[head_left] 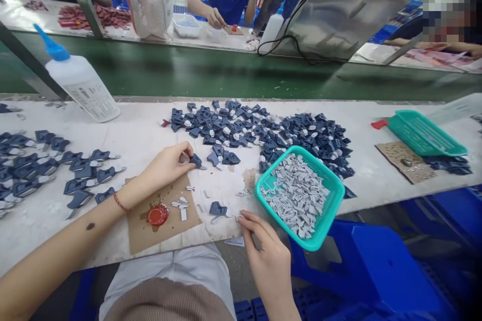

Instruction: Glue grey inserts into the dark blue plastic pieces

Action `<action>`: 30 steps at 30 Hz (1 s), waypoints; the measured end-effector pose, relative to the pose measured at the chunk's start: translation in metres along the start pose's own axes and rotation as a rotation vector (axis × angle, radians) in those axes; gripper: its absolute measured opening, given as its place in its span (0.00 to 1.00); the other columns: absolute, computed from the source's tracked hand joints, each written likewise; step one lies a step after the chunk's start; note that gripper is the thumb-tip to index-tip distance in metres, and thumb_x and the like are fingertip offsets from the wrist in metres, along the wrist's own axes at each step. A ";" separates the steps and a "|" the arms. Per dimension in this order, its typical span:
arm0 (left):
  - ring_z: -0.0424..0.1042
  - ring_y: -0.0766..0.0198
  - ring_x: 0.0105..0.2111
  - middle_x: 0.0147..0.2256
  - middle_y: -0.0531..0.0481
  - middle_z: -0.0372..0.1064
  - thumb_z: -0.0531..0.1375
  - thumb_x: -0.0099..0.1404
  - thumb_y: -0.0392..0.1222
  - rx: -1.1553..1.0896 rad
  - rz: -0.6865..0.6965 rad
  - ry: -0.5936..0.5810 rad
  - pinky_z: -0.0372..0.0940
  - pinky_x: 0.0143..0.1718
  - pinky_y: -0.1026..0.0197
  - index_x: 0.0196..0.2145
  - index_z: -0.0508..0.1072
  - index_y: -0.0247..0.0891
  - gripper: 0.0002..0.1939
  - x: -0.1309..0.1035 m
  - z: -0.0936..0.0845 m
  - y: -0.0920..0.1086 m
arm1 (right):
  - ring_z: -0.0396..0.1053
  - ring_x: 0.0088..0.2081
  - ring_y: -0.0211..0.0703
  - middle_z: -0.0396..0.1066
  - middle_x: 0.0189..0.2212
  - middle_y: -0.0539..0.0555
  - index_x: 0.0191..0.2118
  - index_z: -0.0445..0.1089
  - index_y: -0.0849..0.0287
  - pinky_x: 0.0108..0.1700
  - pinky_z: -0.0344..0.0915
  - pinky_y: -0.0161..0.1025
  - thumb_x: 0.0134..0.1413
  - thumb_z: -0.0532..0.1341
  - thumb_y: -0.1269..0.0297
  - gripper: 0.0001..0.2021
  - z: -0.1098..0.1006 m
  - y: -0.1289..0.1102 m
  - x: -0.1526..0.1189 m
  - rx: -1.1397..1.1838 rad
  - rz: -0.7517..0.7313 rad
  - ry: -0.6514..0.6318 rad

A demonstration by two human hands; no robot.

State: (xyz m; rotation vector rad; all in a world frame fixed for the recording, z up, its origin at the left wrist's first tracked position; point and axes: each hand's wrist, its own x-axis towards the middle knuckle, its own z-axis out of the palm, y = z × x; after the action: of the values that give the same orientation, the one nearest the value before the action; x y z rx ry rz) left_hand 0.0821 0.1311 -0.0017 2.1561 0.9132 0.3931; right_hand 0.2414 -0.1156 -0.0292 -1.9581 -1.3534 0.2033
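My left hand (175,161) is closed on a dark blue part (196,161) just above the cardboard square (137,235). A red round cap (157,214) and a few small grey pieces (183,214) lie on that cardboard. My right hand (259,240) is at the table's front edge, its thumb and fingertips together at a small light piece (238,218). Beside these fingertips lies another dark blue part (218,208). The green basket (259,193), right of my right hand, holds many small grey pieces (297,193).
Piles of dark blue parts (226,122) lie along the table's middle, more (26,170) at left. A glue bottle (85,87) stands back left. A second green basket (425,132) is at right. People work across a green divider (181,72). Blue stools (376,260) stand below.
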 end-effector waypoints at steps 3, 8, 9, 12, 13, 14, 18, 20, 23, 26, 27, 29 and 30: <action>0.73 0.58 0.31 0.31 0.50 0.72 0.61 0.61 0.45 -0.050 -0.015 0.015 0.68 0.37 0.55 0.42 0.67 0.39 0.13 -0.004 -0.001 -0.003 | 0.75 0.46 0.49 0.77 0.45 0.55 0.42 0.75 0.53 0.47 0.74 0.47 0.62 0.56 0.68 0.09 -0.001 0.001 -0.003 -0.029 -0.042 0.000; 0.77 0.56 0.33 0.32 0.46 0.75 0.62 0.60 0.46 -0.239 -0.153 0.043 0.72 0.39 0.53 0.47 0.71 0.36 0.19 -0.018 -0.011 0.005 | 0.74 0.47 0.49 0.75 0.45 0.56 0.48 0.71 0.54 0.47 0.73 0.46 0.64 0.56 0.66 0.10 -0.003 0.002 0.001 -0.108 -0.055 -0.047; 0.78 0.55 0.34 0.33 0.45 0.76 0.63 0.59 0.46 -0.314 -0.201 0.051 0.72 0.40 0.53 0.46 0.72 0.36 0.19 -0.022 -0.014 0.009 | 0.74 0.46 0.49 0.75 0.45 0.56 0.49 0.71 0.54 0.47 0.73 0.45 0.64 0.55 0.66 0.11 -0.004 0.002 0.002 -0.130 -0.071 -0.061; 0.79 0.52 0.39 0.40 0.43 0.77 0.66 0.55 0.45 -0.529 -0.273 0.094 0.73 0.44 0.53 0.44 0.73 0.36 0.19 -0.039 -0.022 0.018 | 0.75 0.44 0.48 0.75 0.43 0.57 0.47 0.72 0.56 0.45 0.73 0.44 0.65 0.54 0.64 0.11 -0.006 0.005 0.007 -0.187 -0.135 -0.086; 0.79 0.52 0.40 0.41 0.43 0.77 0.66 0.55 0.44 -0.584 -0.276 0.111 0.73 0.45 0.52 0.43 0.73 0.37 0.18 -0.046 -0.024 0.020 | 0.75 0.43 0.48 0.75 0.42 0.57 0.46 0.72 0.56 0.44 0.73 0.44 0.66 0.54 0.63 0.11 -0.007 0.006 0.008 -0.199 -0.150 -0.089; 0.79 0.52 0.41 0.41 0.44 0.77 0.67 0.55 0.44 -0.635 -0.279 0.126 0.73 0.46 0.52 0.43 0.73 0.37 0.18 -0.053 -0.025 0.022 | 0.75 0.42 0.48 0.75 0.42 0.57 0.45 0.73 0.56 0.44 0.73 0.43 0.66 0.53 0.62 0.11 -0.007 0.006 0.010 -0.209 -0.162 -0.090; 0.78 0.51 0.43 0.38 0.45 0.79 0.68 0.55 0.43 -0.795 -0.279 0.187 0.73 0.46 0.52 0.40 0.73 0.39 0.15 -0.081 -0.025 0.025 | 0.75 0.39 0.48 0.75 0.39 0.57 0.41 0.73 0.56 0.42 0.73 0.43 0.66 0.53 0.60 0.12 -0.008 0.008 0.016 -0.229 -0.207 -0.104; 0.78 0.52 0.42 0.37 0.46 0.79 0.67 0.55 0.43 -0.855 -0.277 0.228 0.74 0.44 0.52 0.40 0.72 0.39 0.15 -0.094 -0.022 0.023 | 0.76 0.38 0.48 0.75 0.38 0.56 0.40 0.72 0.56 0.41 0.73 0.42 0.65 0.54 0.59 0.11 -0.007 0.009 0.019 -0.238 -0.226 -0.123; 0.78 0.53 0.42 0.37 0.47 0.78 0.67 0.57 0.41 -0.931 -0.288 0.295 0.75 0.42 0.55 0.40 0.73 0.40 0.13 -0.114 -0.019 0.020 | 0.76 0.36 0.47 0.74 0.37 0.57 0.39 0.71 0.57 0.37 0.73 0.41 0.65 0.54 0.58 0.11 -0.008 0.010 0.023 -0.261 -0.255 -0.145; 0.78 0.55 0.40 0.37 0.47 0.78 0.68 0.57 0.40 -0.984 -0.351 0.400 0.74 0.40 0.57 0.40 0.74 0.40 0.12 -0.134 -0.019 0.018 | 0.75 0.33 0.46 0.74 0.36 0.57 0.39 0.71 0.57 0.35 0.72 0.41 0.65 0.53 0.58 0.11 -0.011 0.007 0.027 -0.277 -0.274 -0.151; 0.78 0.56 0.40 0.37 0.48 0.78 0.68 0.57 0.40 -1.004 -0.383 0.444 0.74 0.39 0.59 0.40 0.74 0.41 0.12 -0.141 -0.019 0.017 | 0.75 0.33 0.45 0.73 0.37 0.57 0.39 0.71 0.57 0.35 0.72 0.41 0.65 0.54 0.59 0.11 -0.012 0.003 0.030 -0.274 -0.277 -0.151; 0.77 0.59 0.39 0.36 0.49 0.77 0.69 0.57 0.39 -1.061 -0.439 0.530 0.73 0.38 0.63 0.40 0.75 0.41 0.12 -0.153 -0.020 0.015 | 0.75 0.34 0.44 0.73 0.38 0.56 0.40 0.71 0.56 0.37 0.71 0.40 0.64 0.56 0.60 0.08 -0.010 -0.009 0.035 -0.240 -0.275 -0.150; 0.77 0.61 0.38 0.36 0.50 0.77 0.69 0.56 0.39 -1.096 -0.459 0.565 0.72 0.38 0.65 0.39 0.76 0.41 0.12 -0.158 -0.020 0.013 | 0.74 0.35 0.44 0.73 0.39 0.55 0.39 0.71 0.56 0.38 0.71 0.39 0.63 0.57 0.62 0.07 -0.008 -0.017 0.039 -0.204 -0.279 -0.158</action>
State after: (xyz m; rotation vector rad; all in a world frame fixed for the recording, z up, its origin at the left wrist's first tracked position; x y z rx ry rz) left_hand -0.0324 0.0224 0.0230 0.8121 1.0889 1.0041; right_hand 0.2494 -0.0828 -0.0019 -1.9206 -1.7932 0.0902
